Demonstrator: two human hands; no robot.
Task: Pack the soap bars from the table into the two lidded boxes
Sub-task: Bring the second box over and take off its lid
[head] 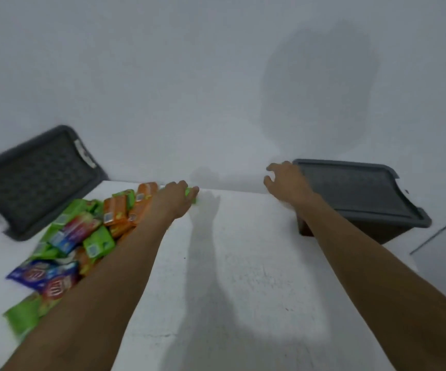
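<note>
Left hand (175, 196) fingers curled on green soap bar (191, 194) at table (243, 263) far edge, beside soap pile (82, 234); right hand (286, 179) fingers spread, at right lidded box (358, 191) corner; left lidded box (37, 180) far-left

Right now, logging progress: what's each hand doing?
Left hand: closed on a green soap bar.
Right hand: open, at the right box lid.
</note>
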